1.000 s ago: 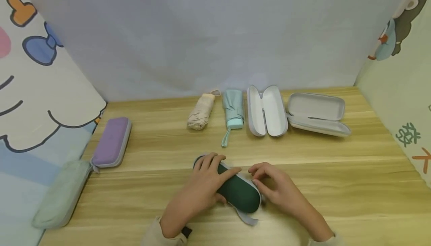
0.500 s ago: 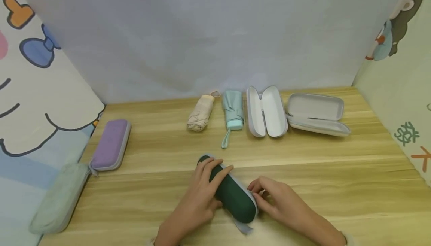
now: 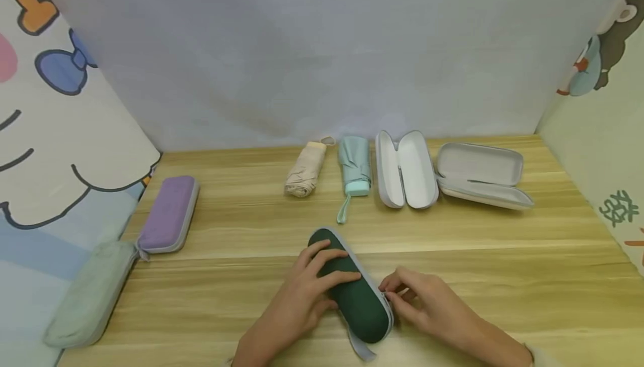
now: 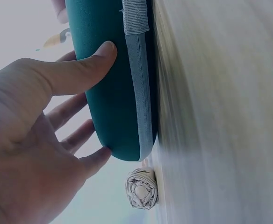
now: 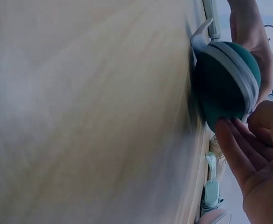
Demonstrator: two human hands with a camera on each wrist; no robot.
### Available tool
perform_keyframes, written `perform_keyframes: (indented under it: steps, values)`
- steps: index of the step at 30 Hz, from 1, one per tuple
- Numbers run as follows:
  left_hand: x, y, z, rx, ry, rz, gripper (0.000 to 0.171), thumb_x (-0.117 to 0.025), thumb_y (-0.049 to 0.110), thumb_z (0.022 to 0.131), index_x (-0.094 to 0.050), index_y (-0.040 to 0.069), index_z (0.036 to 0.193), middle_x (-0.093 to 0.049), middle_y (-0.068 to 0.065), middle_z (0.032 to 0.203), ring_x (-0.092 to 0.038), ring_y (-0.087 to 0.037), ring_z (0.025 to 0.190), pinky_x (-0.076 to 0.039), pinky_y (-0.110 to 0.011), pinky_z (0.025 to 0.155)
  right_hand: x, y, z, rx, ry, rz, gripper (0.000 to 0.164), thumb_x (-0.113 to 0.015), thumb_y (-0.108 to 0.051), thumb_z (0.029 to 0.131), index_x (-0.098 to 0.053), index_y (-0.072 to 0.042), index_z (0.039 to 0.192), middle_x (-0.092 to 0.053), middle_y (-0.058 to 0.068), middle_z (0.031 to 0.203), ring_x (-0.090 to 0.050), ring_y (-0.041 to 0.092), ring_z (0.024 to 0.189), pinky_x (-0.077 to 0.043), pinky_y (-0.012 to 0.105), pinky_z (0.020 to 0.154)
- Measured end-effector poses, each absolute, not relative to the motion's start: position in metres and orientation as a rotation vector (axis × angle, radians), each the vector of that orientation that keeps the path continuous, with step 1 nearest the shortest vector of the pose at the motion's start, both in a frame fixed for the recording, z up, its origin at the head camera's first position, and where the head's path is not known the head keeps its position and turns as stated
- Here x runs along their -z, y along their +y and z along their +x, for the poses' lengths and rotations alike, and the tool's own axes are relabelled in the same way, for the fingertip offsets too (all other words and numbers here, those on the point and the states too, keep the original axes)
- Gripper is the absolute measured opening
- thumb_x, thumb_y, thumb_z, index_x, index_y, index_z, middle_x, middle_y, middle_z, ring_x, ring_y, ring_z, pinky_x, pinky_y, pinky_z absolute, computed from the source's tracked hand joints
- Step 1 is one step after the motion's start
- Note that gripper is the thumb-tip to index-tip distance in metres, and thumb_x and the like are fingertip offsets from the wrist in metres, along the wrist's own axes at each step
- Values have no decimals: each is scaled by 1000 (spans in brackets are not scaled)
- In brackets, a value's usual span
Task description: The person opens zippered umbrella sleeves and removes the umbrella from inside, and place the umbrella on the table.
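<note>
A dark green zippered glasses case (image 3: 359, 308) with a grey zipper band lies slantwise on the table in the head view. My left hand (image 3: 307, 289) grips it, fingers spread over the top and thumb on the near-left side. The left wrist view shows the thumb pressed on the green case (image 4: 108, 93) beside its grey edging. At the right edge of the case, my right hand (image 3: 427, 303) pinches the zipper pull with thumb and index finger; the pull is mostly hidden. A grey strap (image 3: 359, 347) sticks out from under the near end of the case.
Along the back stand a beige folded umbrella (image 3: 306, 170), a mint folded umbrella (image 3: 355, 160), an open white-lined case (image 3: 416, 168) and an open grey-lined case (image 3: 480, 165). At left lie a purple case (image 3: 168, 213) and a pale green case (image 3: 93, 294).
The green case has turned so its near end points more toward me. My right hand has moved nearer to me along its zipper edge. My left fingers have shifted over the top.
</note>
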State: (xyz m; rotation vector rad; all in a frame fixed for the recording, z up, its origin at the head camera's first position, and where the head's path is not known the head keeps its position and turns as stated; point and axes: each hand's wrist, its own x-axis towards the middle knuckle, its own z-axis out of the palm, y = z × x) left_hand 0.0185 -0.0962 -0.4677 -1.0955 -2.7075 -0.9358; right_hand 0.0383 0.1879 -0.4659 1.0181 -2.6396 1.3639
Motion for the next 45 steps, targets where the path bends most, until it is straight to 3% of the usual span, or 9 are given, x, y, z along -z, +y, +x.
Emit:
perform_keyframes:
  steps: [12,45]
  values:
    - [470,-96,14,959,-2727,-1128,72,-87,12,79,-63,41,140,-48,3,157,-32,-29,155,-38,-59,121,469,179,12,-1325,-2683,925,16,-71,-2,96,-66,-16,102,-76,-2,103,-75,9,91,-62,23,74]
    - [472,-97,16,918,-2726,-1142,74,-82,4,83,-60,41,144,-46,5,159,-28,-27,158,-31,-55,126,462,157,-32,-1126,-2796,842,9,-72,-8,97,-68,-15,101,-77,0,100,-74,13,88,-60,25,75]
